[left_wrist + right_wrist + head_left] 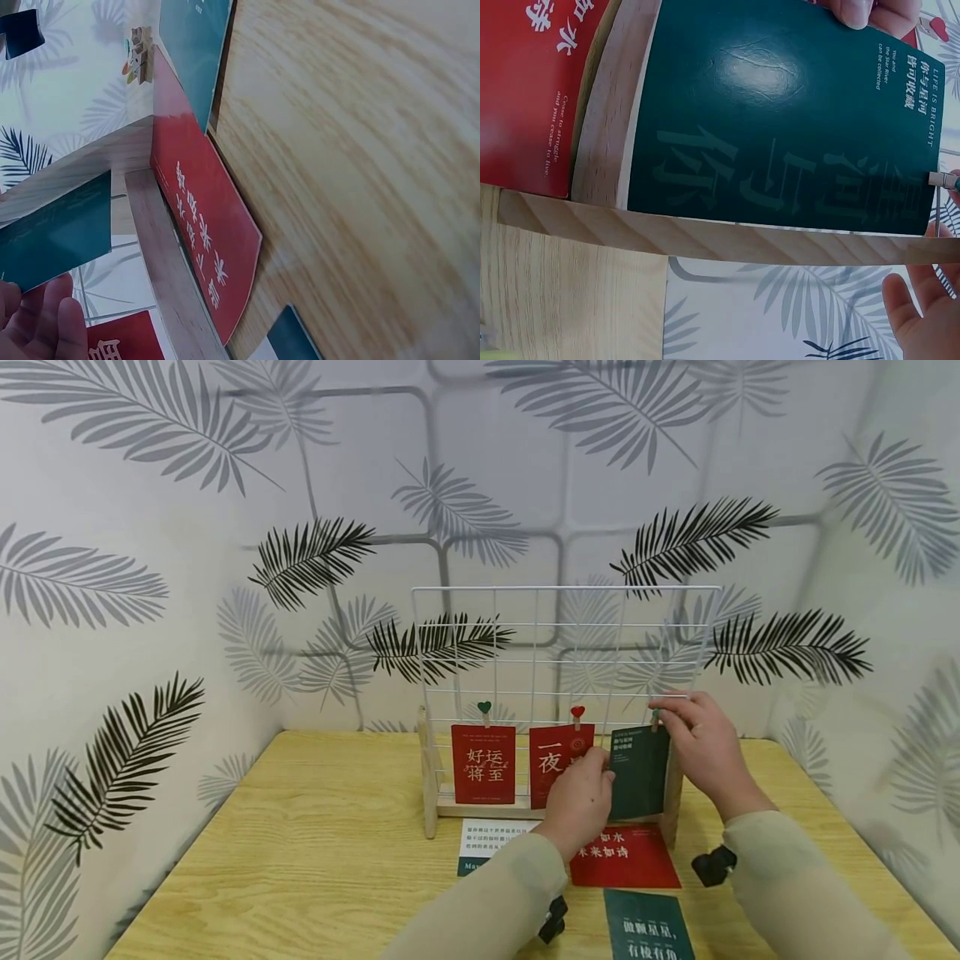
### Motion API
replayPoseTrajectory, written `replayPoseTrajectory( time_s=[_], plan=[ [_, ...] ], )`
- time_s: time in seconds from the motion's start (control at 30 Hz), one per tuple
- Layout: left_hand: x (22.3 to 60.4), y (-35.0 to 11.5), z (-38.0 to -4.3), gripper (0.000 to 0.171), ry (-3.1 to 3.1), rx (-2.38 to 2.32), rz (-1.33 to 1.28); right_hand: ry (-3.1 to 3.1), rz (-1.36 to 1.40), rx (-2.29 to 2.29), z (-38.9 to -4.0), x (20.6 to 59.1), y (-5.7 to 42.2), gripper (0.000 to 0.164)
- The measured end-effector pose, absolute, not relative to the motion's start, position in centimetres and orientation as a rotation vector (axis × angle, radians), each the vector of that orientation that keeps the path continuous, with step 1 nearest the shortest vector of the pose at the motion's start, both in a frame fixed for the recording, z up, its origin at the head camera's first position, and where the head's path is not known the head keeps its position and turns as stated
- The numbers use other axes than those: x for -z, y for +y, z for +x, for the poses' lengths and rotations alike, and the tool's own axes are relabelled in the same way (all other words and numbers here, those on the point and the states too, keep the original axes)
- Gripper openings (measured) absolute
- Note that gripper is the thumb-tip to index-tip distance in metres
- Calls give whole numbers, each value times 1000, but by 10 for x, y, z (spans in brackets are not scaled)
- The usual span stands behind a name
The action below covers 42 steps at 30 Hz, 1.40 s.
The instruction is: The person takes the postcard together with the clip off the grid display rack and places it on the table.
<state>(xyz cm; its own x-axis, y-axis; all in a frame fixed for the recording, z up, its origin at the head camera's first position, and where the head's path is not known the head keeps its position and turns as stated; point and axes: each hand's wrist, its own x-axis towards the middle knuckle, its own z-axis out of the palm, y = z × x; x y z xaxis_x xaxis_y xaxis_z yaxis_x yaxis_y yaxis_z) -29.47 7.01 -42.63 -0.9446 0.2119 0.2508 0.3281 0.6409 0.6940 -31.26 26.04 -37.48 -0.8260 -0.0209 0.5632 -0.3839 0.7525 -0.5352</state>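
Note:
A dark green card (637, 777) with white print stands against the right end of a white wire grid rack (534, 652). My left hand (581, 797) pinches the card's left edge between thumb and fingers; the left wrist view also shows those fingers (56, 315) at the card's edge. At the card's top, my right hand (705, 747) grips a small wooden clip (943, 180) with a green heart, beside the rack's right post. The clip overlaps the card's upper edge. Two red cards hang left of it, one under a green heart clip (484, 708), one under a red heart clip (577, 713).
The rack's wooden base (480, 812) stands on a wood-grain table (322, 827). Before it lie a white and green card (483, 843), a red card (630, 864) and a green card (648, 927). In the left wrist view, several loose clips (139, 56) lie beyond the rack.

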Motion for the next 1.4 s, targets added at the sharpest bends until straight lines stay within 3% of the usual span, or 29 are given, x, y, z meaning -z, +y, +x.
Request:
replayPoseTrajectory(
  time_s=[0.53,1.4],
  plan=[
    [420,65,-290,23,-2713,1258,-425,-2274,322,-892,-313,379,255,23],
    [414,44,-281,20,-2639,1420,-520,-2204,262,-954,-294,369,258,25]
  ],
)
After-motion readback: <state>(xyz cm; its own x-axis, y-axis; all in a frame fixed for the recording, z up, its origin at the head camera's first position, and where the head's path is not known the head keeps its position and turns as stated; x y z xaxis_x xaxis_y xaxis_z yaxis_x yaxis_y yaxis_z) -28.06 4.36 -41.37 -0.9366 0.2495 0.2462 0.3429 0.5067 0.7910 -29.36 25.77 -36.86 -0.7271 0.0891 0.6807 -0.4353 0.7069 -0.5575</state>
